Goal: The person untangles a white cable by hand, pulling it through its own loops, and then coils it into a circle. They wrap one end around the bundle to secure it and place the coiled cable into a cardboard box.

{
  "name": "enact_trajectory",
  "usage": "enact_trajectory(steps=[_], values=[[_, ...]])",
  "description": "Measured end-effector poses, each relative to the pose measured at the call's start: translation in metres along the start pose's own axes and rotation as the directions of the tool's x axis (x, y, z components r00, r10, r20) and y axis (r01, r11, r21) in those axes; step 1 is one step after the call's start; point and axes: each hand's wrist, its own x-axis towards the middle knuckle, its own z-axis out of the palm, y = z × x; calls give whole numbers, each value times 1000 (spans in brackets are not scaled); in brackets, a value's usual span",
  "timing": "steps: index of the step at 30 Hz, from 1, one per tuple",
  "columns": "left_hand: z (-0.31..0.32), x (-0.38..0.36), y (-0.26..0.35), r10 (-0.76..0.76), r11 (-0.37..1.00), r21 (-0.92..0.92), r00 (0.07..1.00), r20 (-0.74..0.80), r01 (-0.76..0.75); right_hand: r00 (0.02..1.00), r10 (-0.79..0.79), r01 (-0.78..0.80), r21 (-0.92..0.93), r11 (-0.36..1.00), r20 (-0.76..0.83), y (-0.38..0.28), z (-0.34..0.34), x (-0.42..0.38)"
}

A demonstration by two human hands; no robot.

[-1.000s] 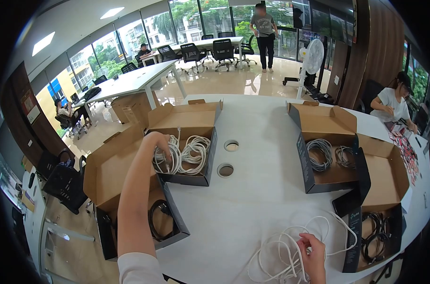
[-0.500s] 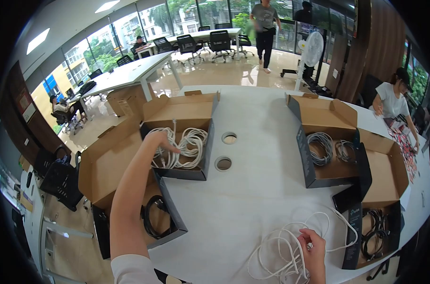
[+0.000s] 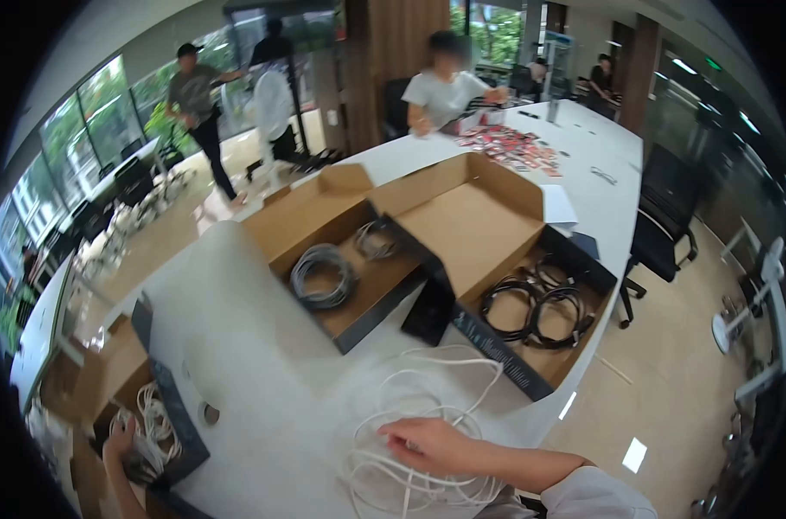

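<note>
On the right side of the table, my right hand (image 3: pixel 432 445) is curled on a loose tangle of white cable (image 3: pixel 371 474), fingertips together over its loops. My left hand (image 3: pixel 121 439) reaches down into a box of coiled white cables (image 3: pixel 157 415) at the lower left, touching the bundle. Blur and distance obscure its fingers. Beyond the right hand, a box (image 3: pixel 345 333) holds coiled grey cables (image 3: pixel 322 275). Beside it, another box (image 3: pixel 510 356) contains coiled black cables (image 3: pixel 559 313).
Between the two right-hand boxes lies a black object (image 3: pixel 428 313). Across the white table (image 3: pixel 263 368), a seated person (image 3: pixel 445 95) is by a spread of red packets (image 3: pixel 514 149). Another person (image 3: pixel 198 99) stands near a white fan (image 3: pixel 272 104). A round hole (image 3: pixel 209 413) is in the tabletop.
My view has swung to the right, so the boxes appear further left. My right hand stays at the loose white cable and my left hand stays in the white-cable box.
</note>
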Motion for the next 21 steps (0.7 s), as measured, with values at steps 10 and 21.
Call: enact_trajectory(steps=[10,21], values=[[23,42,-50,25,981,-182,980,-196,-61,1000,-13,13,-3,1000,13,-10,-5,-4],[25,-52,46,-118,938,260,913,-390,232,993,-81,83,13,996,-84,-5,0,-6]])
